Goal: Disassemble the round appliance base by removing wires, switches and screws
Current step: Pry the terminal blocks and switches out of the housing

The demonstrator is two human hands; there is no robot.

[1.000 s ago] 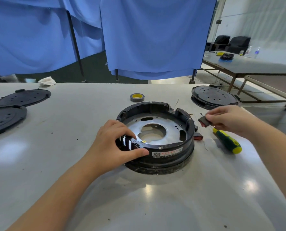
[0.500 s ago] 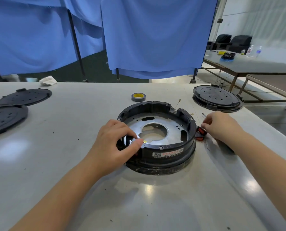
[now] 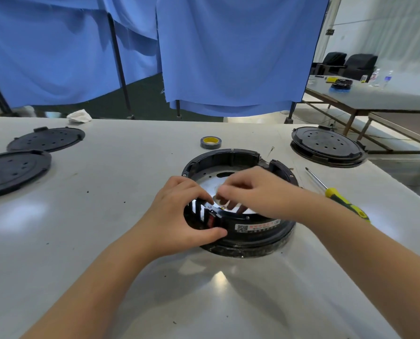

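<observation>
Both hands meet at the near-left arc of the round appliance base [image 3: 238, 204], which sits on the table [image 3: 130, 241] directly in front of the person. The left hand [image 3: 179, 216] clasps the rim from outside, fingers curled over the top edge and thumb pressed low against the black outer wall. The right hand [image 3: 255, 192] reaches across from the right and dips inside the ring, its fingers bent down toward the shiny metal plate; it is blurred, so I cannot tell whether they pinch anything.

Between the two hands, set in the slotted wall, sits a small red-and-black switch [image 3: 212, 217], touching the left fingers and just beside the right fingertips. That is the relation that matters: the switch lies at the rim, left hand outside it, right hand inside, so a push from one side would likely free it toward the other.

Farther out to the right, a yellow-and-green screwdriver [image 3: 338, 195] lies untouched, nearer the right arm. A roll of tape [image 3: 210, 142] rests beyond the base, and black round covers [image 3: 15, 170] lie well apart at the table's edges.
</observation>
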